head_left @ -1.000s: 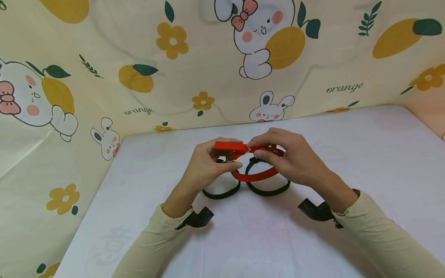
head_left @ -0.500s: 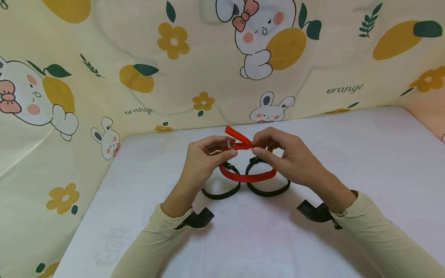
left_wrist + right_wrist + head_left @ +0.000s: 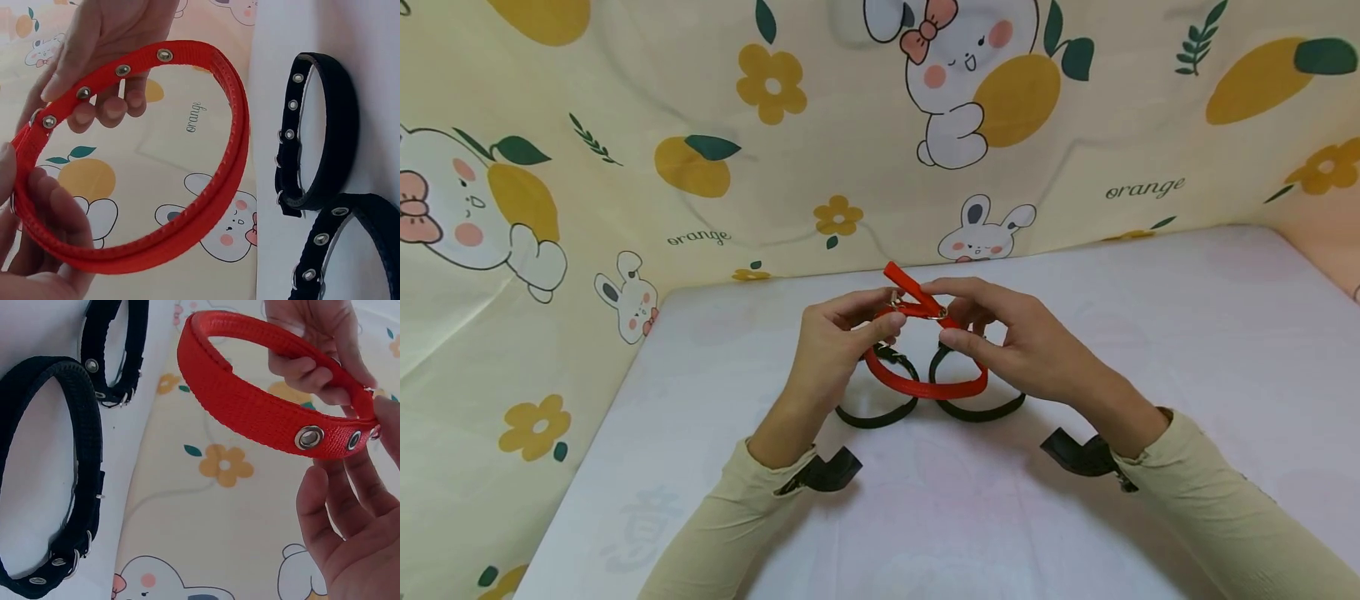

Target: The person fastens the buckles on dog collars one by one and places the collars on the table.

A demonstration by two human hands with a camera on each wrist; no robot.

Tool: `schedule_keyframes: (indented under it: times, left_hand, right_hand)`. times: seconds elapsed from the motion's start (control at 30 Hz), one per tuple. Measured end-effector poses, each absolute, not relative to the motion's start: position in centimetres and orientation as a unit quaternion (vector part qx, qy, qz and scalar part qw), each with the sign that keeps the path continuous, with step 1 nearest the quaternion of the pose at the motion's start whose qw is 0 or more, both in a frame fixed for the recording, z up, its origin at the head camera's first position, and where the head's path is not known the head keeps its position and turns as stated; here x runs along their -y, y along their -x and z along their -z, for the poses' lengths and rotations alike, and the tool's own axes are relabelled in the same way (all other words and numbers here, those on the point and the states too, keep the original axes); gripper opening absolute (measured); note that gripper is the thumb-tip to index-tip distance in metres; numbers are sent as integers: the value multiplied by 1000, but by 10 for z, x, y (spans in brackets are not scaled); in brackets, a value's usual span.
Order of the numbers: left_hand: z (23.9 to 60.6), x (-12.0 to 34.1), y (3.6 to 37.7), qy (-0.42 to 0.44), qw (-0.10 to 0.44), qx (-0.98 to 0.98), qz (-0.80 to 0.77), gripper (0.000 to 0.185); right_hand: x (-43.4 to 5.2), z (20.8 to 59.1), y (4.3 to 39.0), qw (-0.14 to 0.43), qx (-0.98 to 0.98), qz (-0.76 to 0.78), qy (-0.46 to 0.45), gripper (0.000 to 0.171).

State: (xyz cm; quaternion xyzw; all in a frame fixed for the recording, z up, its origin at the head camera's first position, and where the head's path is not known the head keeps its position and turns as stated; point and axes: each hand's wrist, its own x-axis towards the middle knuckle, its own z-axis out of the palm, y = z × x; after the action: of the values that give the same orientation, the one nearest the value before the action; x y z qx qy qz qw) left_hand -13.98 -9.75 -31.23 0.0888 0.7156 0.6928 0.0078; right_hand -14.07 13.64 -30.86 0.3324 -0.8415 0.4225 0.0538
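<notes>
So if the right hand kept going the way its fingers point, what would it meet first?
Probably the left hand: the right hand points leftward across the red collar they both hold, though depth is unclear.

I hold one collar looped above the table, near the middle of its far half. My left hand takes the loop's left side, my right hand its right side, and the strap end sticks up between them toward the far edge. Under the held collar two more collars lie on the table side by side: the left collar below my left hand, the right collar below my right. A printed cloth stands behind the table's far edge and along its left edge.
</notes>
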Motion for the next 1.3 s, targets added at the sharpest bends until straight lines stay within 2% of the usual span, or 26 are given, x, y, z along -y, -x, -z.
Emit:
schedule_keyframes:
  times: [0.5, 0.83, 1.03, 1.3]
  left_hand:
    - [310, 97, 140, -79, -5, -698, -712, 33]
    - [309, 99, 140, -66, -24, -689, -722, 31]
    - [312, 98, 141, -66, -19, -689, -721, 31]
    - [318, 90, 140, -89, 1, -695, -713, 28]
  right_hand:
    - [-140, 308, 143, 65, 851, -368, -368, 58]
    - [-143, 307, 144, 53, 862, -359, -352, 59]
    - [-145, 308, 146, 37, 860, -373, -346, 50]
    - [-138, 312, 145, 58, 837, -440, -321, 21]
